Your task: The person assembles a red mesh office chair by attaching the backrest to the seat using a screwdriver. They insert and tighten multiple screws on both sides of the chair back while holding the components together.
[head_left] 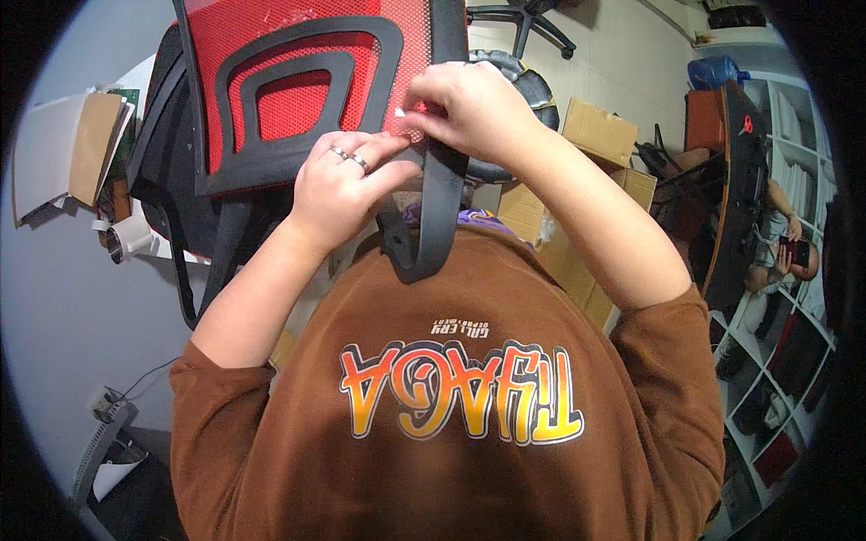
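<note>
A red mesh chair back (374,86) with a black frame (225,171) stands upright in front of me. My right hand (474,108) is closed in a pinch at the mesh's lower right part, beside the black side upright. A small white bit shows by its fingertips. My left hand (343,180), wearing two rings, holds the mesh along the lower edge, its fingertips close to the right hand's. Below both hands, a black curved bar (437,216) loops down against my brown shirt. What lies under the fingertips is partly hidden.
Open cardboard boxes (600,135) stand to the right. Behind the chair is a wheeled chair base (523,22). Another person (785,243) holding a phone is at the far right, near white shelves (785,117). Papers and folders (72,149) stick out at the left wall.
</note>
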The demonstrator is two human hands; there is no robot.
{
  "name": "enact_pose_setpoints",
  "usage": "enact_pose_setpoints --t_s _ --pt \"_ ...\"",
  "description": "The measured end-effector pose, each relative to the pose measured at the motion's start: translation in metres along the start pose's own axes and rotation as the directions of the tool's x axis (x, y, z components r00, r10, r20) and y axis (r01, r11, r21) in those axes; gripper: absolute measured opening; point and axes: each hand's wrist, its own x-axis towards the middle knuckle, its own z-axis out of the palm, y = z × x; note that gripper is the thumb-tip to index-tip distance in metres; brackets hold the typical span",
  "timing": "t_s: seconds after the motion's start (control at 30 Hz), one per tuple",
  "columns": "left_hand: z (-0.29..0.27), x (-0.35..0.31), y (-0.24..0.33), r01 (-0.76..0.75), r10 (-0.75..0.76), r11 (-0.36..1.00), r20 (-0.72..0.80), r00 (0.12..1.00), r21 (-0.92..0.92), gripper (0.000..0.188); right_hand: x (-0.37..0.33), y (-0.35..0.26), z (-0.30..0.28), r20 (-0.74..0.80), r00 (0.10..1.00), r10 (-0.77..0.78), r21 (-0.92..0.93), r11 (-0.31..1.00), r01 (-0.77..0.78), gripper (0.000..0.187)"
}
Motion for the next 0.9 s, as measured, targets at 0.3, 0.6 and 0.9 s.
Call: enact_pose_setpoints --t_s 0.3,0.6,0.9 --pt "0.002 -0.002 0.004 0.036 -0.036 0.999 -0.048 0.998 -0.01 0.022 -0.051 0.018 0.004 -0.22 0.887 0.407 0.311 0.891 -0.332 0.02" --pt "0.001 0.0 0.003 0.034 -0.034 0.999 -0.044 0.998 -0.005 0.025 -0.087 -0.025 -0.009 -0.179 0.979 0.099 -0.005 0.995 -0.102 0.03" --pt "0.002 -0.001 0.001 0.005 -0.005 1.0 -0.004 1.0 0.031 0.023 -0.012 -0.013 0.005 -0.092 0.996 0.004 0.074 0.997 0.003 0.021"
